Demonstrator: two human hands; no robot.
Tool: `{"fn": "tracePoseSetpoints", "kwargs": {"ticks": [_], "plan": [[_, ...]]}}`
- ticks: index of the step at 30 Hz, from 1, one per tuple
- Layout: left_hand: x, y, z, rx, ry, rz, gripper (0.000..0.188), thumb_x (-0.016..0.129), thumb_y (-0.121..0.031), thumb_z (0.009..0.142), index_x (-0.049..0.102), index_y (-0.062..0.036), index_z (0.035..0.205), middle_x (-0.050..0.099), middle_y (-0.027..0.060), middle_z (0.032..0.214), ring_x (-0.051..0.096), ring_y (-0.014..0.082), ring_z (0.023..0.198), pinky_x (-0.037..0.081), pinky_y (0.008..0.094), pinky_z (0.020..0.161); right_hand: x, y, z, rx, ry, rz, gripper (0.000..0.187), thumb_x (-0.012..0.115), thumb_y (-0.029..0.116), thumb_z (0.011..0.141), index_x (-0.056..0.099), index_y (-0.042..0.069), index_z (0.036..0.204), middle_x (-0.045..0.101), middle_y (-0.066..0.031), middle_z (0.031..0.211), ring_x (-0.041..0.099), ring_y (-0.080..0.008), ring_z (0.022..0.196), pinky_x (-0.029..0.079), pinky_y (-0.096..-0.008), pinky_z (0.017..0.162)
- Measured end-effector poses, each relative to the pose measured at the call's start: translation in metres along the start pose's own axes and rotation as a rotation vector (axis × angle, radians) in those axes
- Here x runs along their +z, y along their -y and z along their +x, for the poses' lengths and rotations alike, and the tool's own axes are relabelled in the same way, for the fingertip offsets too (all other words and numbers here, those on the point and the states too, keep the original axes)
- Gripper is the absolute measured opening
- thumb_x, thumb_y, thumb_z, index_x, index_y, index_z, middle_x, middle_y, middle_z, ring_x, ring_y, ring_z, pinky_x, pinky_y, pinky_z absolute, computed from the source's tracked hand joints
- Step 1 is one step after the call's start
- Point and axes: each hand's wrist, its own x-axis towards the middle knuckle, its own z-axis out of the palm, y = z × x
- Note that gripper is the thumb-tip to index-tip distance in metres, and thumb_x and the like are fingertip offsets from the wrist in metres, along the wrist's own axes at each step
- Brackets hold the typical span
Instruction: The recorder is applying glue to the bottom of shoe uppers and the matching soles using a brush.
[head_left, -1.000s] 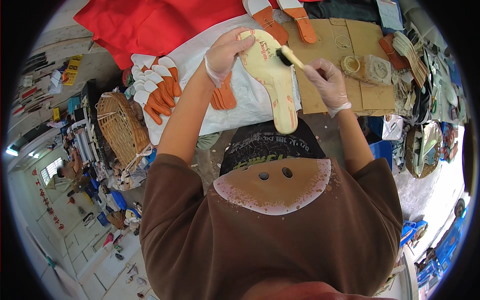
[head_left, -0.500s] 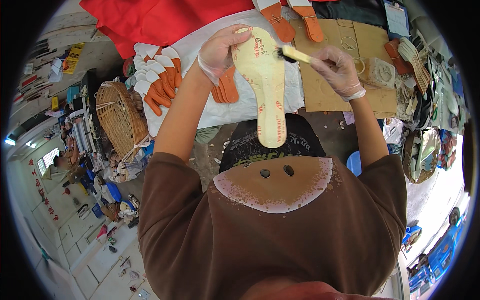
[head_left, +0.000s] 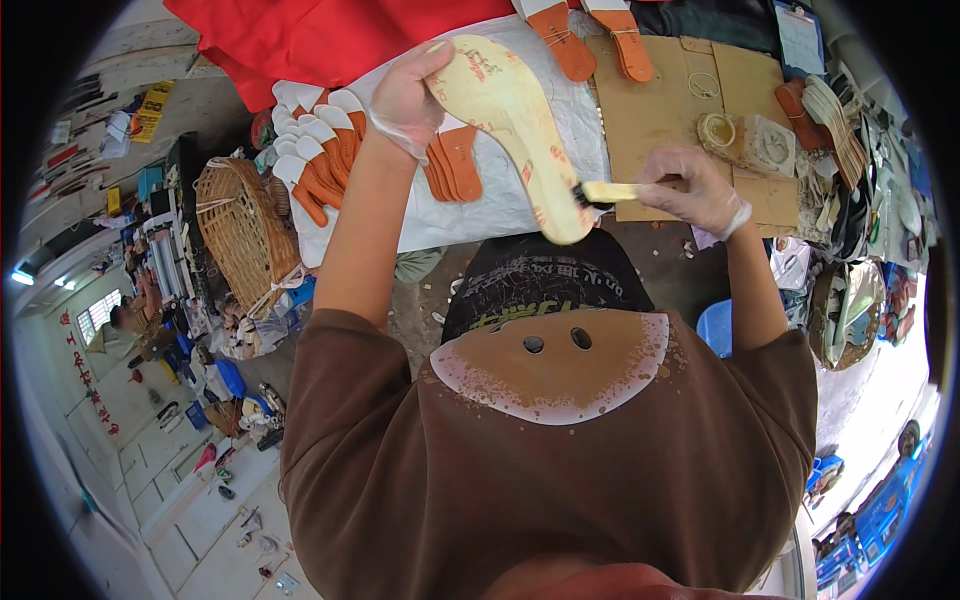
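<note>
A cream-coloured shoe insole with red markings is held up over the near edge of the worktable. My gloved left hand grips its wide toe end, thumb on the upper face. In my gloved right hand is a brush with a pale handle and black bristles. The bristles meet the insole's right edge close to the heel. Below the insole, my lap shows dark printed cloth.
White-and-orange insoles fan out on white sheeting, beside orange pieces. Cardboard on the right carries a small round container and a whitish block. A wicker basket stands left; red cloth lies behind.
The brush has moved from the toe area down to the heel's right edge. My left hand has shifted left and tilted the insole, so its heel swings up and to the right.
</note>
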Motion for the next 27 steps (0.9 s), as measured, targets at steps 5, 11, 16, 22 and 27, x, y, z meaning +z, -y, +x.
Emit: {"fn": "tracePoseSetpoints", "kwargs": {"ticks": [5,11,16,22,27], "plan": [[0.026,-0.001,-0.019,0.155,-0.174,-0.031,0.031,0.051,-0.007,0.091,0.054,0.0062,0.119,0.063,0.0163,0.115,0.06,0.0249,0.108,0.047,0.0384,0.096,-0.005,-0.037,-0.031,0.328,-0.429,0.075,0.016,0.072,0.017,0.085,0.065,0.002,0.082,0.056,0.0023,0.07,0.049,-0.0047,0.067,0.04,-0.0211,0.06],[0.076,0.038,-0.046,0.216,-0.149,-0.094,0.029,0.055,0.007,0.08,0.054,-0.0006,0.108,0.057,0.01,0.106,0.058,0.0219,0.101,0.047,0.0345,0.092,0.03,-0.056,-0.014,0.495,-1.011,-0.098,0.019,0.072,0.02,0.086,0.066,0.003,0.083,0.058,0.0025,0.069,0.049,-0.0057,0.065,0.041,-0.0228,0.059],[0.114,0.087,-0.066,0.372,-0.235,0.105,0.022,0.059,0.008,0.076,0.048,-0.0066,0.089,0.05,0.0027,0.091,0.052,0.0118,0.091,0.044,0.0277,0.085,0.067,-0.059,0.002,0.429,-1.114,0.188,0.019,0.074,0.02,0.084,0.066,0.003,0.084,0.06,-0.0026,0.069,0.053,-0.0083,0.064,0.043,-0.026,0.06],[0.109,0.094,-0.056,0.447,-0.279,0.079,0.023,0.061,0.006,0.078,0.046,-0.0086,0.088,0.049,0.0016,0.092,0.048,0.0097,0.091,0.041,0.0254,0.085,0.075,-0.022,0.007,0.049,-0.948,-0.343,0.013,0.075,0.017,0.08,0.067,0.008,0.084,0.06,-0.0093,0.072,0.062,-0.024,0.064,0.047,-0.0327,0.056],[0.094,0.099,-0.049,0.456,-0.342,0.178,0.021,0.062,0.001,0.082,0.047,-0.0078,0.094,0.049,0.0029,0.096,0.048,0.0105,0.093,0.041,0.0262,0.086,0.069,-0.027,-0.005,0.045,-0.674,-0.009,0.011,0.073,0.016,0.082,0.066,0.009,0.087,0.056,-0.0011,0.069,0.055,-0.0148,0.061,0.043,-0.0271,0.057]]}}
